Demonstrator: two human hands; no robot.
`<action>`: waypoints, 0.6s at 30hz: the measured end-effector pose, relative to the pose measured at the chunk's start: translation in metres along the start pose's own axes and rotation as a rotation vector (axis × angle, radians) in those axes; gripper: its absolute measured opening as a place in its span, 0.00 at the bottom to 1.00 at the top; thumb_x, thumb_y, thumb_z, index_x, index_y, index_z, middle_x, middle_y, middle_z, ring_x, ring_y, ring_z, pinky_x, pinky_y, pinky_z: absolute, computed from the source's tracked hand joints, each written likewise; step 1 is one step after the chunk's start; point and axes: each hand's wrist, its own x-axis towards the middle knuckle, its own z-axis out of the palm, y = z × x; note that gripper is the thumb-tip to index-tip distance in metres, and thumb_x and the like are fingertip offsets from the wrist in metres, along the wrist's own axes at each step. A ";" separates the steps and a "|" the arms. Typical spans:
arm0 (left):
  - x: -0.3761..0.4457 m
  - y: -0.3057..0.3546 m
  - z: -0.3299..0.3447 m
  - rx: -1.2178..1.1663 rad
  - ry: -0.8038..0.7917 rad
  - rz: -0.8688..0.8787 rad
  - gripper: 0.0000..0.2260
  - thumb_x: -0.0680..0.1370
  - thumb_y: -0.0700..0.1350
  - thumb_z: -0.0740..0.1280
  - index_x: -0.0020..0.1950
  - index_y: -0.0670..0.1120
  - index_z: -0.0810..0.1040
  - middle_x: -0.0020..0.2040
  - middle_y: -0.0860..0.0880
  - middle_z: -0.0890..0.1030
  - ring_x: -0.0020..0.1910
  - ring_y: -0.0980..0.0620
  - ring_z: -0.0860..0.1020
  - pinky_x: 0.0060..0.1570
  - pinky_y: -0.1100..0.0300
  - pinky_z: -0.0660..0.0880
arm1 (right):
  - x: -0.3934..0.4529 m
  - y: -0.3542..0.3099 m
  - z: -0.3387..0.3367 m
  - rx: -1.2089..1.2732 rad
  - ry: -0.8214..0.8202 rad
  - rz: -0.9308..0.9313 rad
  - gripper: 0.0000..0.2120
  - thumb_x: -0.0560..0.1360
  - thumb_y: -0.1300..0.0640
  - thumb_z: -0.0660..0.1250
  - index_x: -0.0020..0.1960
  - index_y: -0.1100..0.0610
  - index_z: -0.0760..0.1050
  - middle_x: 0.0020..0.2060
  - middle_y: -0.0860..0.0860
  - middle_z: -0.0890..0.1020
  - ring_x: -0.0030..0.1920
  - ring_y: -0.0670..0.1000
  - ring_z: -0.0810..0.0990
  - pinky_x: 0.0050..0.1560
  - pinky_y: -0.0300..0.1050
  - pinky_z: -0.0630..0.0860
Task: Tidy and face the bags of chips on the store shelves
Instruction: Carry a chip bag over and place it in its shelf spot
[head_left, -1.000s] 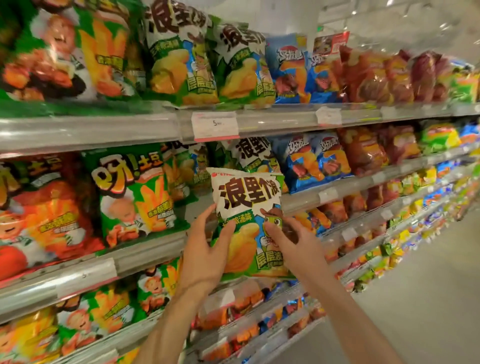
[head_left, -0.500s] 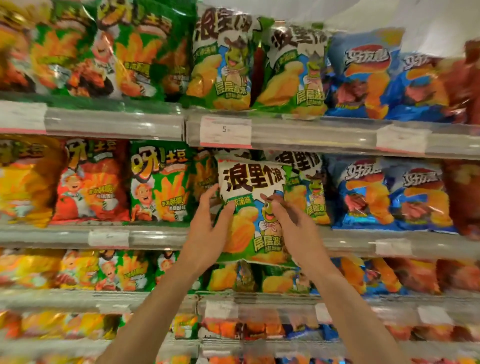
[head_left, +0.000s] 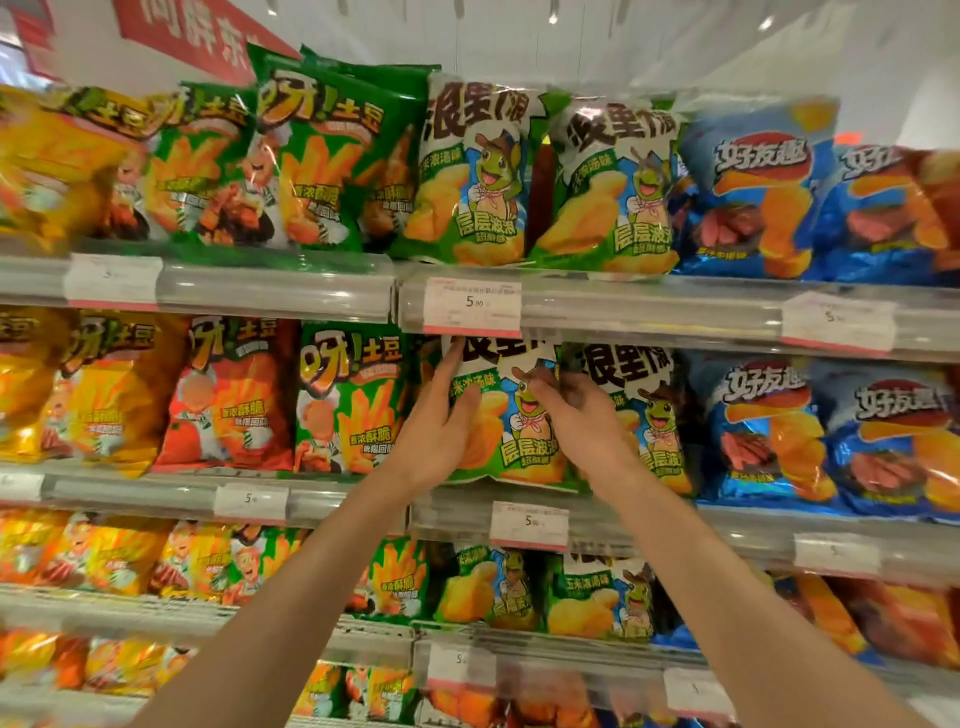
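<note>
We see glossy plastic film on the green chip bag (head_left: 511, 415), creased and catching the light. The blue bags (head_left: 769, 431) beside it shine like crinkled foil. The shelf edge (head_left: 337, 493) carries a clear, smooth plastic strip, and the price tag (head_left: 529, 525) inside it looks like matt white paper.

Price tag (head_left: 471, 306) at twelve o'clock reads 5.90; blue bags (head_left: 758, 187) at two o'clock say 好友趣; green bag (head_left: 353, 395) at nine o'clock says 呀!土豆
</note>
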 end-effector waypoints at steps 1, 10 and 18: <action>0.004 -0.005 0.002 -0.002 0.001 -0.002 0.26 0.85 0.48 0.56 0.80 0.59 0.49 0.77 0.62 0.56 0.74 0.64 0.54 0.71 0.64 0.54 | 0.005 0.002 0.004 -0.005 -0.003 0.000 0.15 0.79 0.48 0.67 0.63 0.50 0.72 0.55 0.47 0.83 0.55 0.49 0.82 0.62 0.52 0.77; 0.010 -0.050 0.020 0.034 -0.001 -0.036 0.24 0.85 0.53 0.54 0.79 0.65 0.49 0.80 0.56 0.56 0.74 0.63 0.55 0.72 0.61 0.54 | 0.010 0.034 0.018 -0.106 -0.020 0.003 0.17 0.82 0.47 0.60 0.68 0.53 0.72 0.62 0.49 0.81 0.60 0.49 0.80 0.64 0.51 0.76; -0.002 -0.047 0.026 0.160 0.027 -0.072 0.28 0.80 0.68 0.53 0.77 0.70 0.44 0.80 0.51 0.58 0.73 0.48 0.66 0.71 0.46 0.63 | 0.000 0.028 -0.021 -0.367 0.062 -0.182 0.22 0.81 0.43 0.62 0.70 0.54 0.70 0.56 0.45 0.80 0.53 0.45 0.80 0.55 0.43 0.77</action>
